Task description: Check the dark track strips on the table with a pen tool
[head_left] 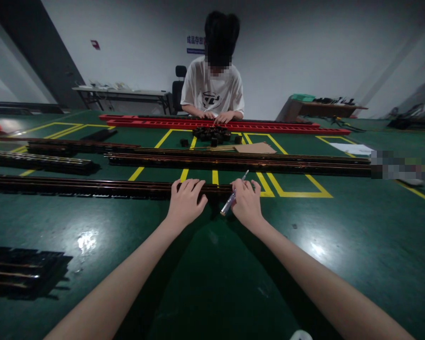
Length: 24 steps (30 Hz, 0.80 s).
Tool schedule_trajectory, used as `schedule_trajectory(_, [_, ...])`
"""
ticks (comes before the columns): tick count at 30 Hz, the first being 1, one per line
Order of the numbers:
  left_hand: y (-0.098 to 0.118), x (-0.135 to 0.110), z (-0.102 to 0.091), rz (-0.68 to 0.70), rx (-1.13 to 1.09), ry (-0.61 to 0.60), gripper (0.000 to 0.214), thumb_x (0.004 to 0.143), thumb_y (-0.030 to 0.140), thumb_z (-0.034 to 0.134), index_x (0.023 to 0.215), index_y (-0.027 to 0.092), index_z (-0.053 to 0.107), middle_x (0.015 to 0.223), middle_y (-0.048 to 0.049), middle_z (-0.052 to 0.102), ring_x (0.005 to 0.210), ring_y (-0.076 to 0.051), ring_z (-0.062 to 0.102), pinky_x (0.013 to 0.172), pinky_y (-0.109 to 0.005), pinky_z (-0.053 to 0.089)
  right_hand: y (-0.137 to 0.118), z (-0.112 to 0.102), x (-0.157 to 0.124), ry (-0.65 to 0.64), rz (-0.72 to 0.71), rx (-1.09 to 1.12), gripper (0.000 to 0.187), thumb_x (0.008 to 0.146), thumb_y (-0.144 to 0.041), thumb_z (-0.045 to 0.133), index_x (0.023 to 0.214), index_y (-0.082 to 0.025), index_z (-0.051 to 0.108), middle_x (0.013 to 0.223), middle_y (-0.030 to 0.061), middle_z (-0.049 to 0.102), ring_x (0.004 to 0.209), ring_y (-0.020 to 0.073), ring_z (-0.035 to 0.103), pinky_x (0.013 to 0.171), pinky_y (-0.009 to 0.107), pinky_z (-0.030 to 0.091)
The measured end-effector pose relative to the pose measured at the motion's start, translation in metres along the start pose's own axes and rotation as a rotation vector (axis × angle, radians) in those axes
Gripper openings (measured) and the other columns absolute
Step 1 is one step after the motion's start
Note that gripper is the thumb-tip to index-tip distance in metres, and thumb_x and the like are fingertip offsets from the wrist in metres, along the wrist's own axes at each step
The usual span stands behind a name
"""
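A long dark strip [127, 188] with thin coppery lines runs along the table from the left edge to my hands. My left hand [186, 203] lies across it, fingertips over the far edge and thumb at the near side. Close by, at the strip's right end, my right hand [247, 200] is closed around a screwdriver [228, 204] with a clear purplish handle. The thin metal shaft points up and to the right, past the fingers. The fingertips of my right hand are near the strip; whether they touch it is hidden.
More dark strips [233, 163] lie beyond my hands, with a bundle [24, 271] at near left. Farther back are brown cardboard [255, 148], small black parts [212, 134] and red rails [156, 123]. A co-worker [212, 89] in a white shirt works across the green table [212, 264].
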<state>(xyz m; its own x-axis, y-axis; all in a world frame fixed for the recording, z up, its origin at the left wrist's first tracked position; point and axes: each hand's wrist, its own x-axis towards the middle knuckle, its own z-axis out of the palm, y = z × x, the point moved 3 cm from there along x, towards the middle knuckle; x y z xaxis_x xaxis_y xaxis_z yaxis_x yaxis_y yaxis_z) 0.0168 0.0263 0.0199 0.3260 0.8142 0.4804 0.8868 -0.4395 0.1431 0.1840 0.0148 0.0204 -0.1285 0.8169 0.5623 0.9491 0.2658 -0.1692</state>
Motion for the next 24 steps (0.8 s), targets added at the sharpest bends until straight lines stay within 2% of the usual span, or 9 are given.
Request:
schedule_trajectory(4, [-0.001,0.000,0.001,-0.001,0.003,0.001,0.040,0.088,0.032,0.037,0.121,0.017,0.054,0.122,-0.0105,0.059,0.116,-0.024,0.049,0.104,-0.049,0.023,0.005,0.002,0.000,-0.019,0.004,0.117,0.030,0.064,0.003,0.037,0.080,-0.021,0.036,0.093,0.0092,0.066,0.092,0.0269,0.057,0.093,0.047,0.024])
schedule_trajectory(8, [-0.002,-0.001,0.002,0.002,0.008,0.005,0.040,0.088,0.032,0.036,0.120,0.017,0.054,0.121,-0.0102,0.059,0.116,-0.024,0.049,0.105,-0.049,0.022,0.006,0.002,-0.001,-0.036,-0.027,0.182,0.024,0.066,-0.002,0.042,0.080,-0.021,0.035,0.101,0.0098,0.065,0.096,0.0265,0.057,0.094,0.046,0.023])
schedule_trajectory(14, [-0.003,0.000,0.004,0.003,-0.002,-0.003,0.040,0.088,0.033,0.036,0.120,0.017,0.054,0.121,-0.0101,0.060,0.116,-0.025,0.049,0.105,-0.050,0.022,0.001,0.005,0.000,-0.042,-0.070,0.065,0.012,0.078,-0.022,0.049,0.086,-0.019,0.041,0.096,0.0119,0.064,0.091,0.0277,0.058,0.092,0.045,0.025])
schedule_trajectory(19, [-0.001,0.000,0.002,-0.003,0.013,0.005,0.041,0.088,0.033,0.036,0.120,0.017,0.054,0.122,-0.0111,0.059,0.116,-0.025,0.049,0.105,-0.050,0.021,-0.005,0.004,0.000,-0.026,-0.052,-0.066,0.017,0.073,-0.017,0.051,0.088,-0.016,0.044,0.087,0.0131,0.064,0.089,0.0303,0.057,0.091,0.044,0.028])
schedule_trajectory(24, [-0.001,0.000,0.001,-0.009,0.019,0.018,0.042,0.088,0.036,0.037,0.121,0.017,0.054,0.125,-0.0117,0.057,0.118,-0.025,0.048,0.105,-0.049,0.022,-0.006,0.001,0.000,0.024,-0.038,-0.061,0.023,0.068,-0.009,0.045,0.090,-0.016,0.044,0.086,0.0128,0.063,0.089,0.0294,0.057,0.095,0.045,0.026])
